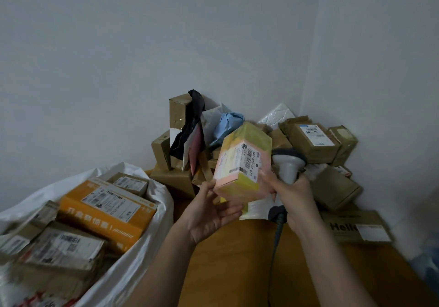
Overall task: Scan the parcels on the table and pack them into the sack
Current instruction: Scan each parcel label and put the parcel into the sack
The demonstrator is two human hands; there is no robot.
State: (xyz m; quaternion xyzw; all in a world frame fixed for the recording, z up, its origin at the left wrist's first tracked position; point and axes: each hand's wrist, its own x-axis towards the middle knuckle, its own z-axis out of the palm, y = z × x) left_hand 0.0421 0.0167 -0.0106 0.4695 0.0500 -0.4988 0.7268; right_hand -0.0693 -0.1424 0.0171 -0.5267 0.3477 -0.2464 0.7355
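Showing the yellow-and-pink parcel (pixel 243 161) held above the table (pixel 228 259), long axis tilted up and away, its label (pixel 248 160) turned toward the camera. The left hand (pixel 209 214) cups its near lower corner with curled fingers; the right hand (pixel 293 197) grips the scanner (pixel 288 161), fingertips touching the parcel's right edge. The scanner sits just right of the label, its head beside the parcel. The sack (pixel 152 202) lies to the near left, so the left hand is judged nearer for packing.
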